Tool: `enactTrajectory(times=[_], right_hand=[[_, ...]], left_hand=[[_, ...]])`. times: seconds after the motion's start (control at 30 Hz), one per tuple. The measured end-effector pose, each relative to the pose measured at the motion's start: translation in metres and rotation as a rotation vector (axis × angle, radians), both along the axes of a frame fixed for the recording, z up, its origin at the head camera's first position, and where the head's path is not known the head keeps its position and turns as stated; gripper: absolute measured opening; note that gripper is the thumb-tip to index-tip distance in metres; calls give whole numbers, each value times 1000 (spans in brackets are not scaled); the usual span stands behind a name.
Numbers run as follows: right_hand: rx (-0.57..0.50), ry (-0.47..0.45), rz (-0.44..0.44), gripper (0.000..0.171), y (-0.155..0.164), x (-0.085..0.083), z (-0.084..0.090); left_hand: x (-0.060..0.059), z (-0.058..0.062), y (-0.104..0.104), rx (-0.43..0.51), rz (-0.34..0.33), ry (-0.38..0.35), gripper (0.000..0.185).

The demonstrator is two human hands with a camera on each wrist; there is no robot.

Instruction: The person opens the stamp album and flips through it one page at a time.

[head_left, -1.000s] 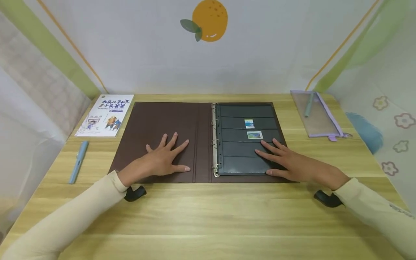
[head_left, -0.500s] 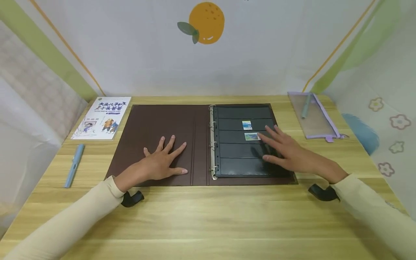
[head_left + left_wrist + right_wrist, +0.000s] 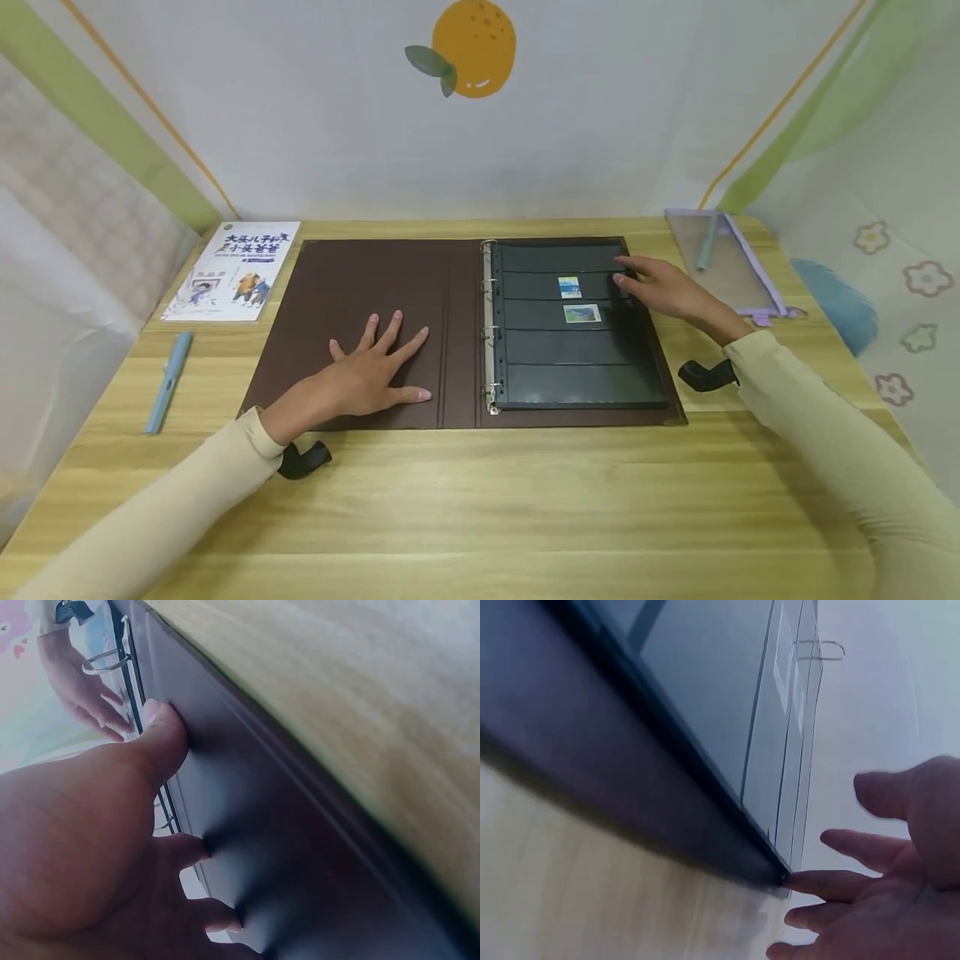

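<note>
Brown binder (image 3: 375,283) open flat (two stamps in dark page (image 3: 577,333))

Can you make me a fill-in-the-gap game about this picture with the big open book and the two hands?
1. The left hand lies flat on the brown ____.
2. The dark page holds ____ stamps.
3. The blue pen lies just in front of the ____.

Missing words: cover; two; book
</note>
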State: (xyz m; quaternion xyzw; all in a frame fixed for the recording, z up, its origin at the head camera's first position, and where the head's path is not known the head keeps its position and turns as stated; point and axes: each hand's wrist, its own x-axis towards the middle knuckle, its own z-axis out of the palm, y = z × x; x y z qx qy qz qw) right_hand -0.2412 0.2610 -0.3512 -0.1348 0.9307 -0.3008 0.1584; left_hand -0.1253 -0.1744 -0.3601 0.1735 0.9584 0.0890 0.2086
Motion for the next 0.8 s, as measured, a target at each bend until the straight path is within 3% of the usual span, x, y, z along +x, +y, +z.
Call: enactTrajectory(times=[0.13, 0.27, 0.37, 0.43, 0.5, 0.6, 0.67, 0.8], right_hand=[[-41, 8, -63, 60, -3, 4, 1], [-123, 61, -181, 59, -9, 9, 3], [-249, 81, -309, 62, -13, 8, 6], [-372, 39, -375, 65, -15, 3, 9], [-525, -58, -395, 68, -14, -2, 11], [-752, -280, -354, 71, -5, -8, 15], [-903, -427, -280, 71, 5, -8, 14], [-1218, -721, -38, 68, 29, 3, 3]], left_hand=[[0, -2, 0, 4, -4, -1, 92], [0, -2, 2, 7, -7, 2, 92], [0, -1, 2, 12, -10, 4, 93], [-1, -1, 2, 15, -12, 2, 92], [-1, -1, 2, 16, -10, -3, 92], [0, 0, 0, 14, -6, -5, 91], [1, 0, -2, 12, 0, -6, 91], [2, 0, -4, 21, 2, -6, 92]])
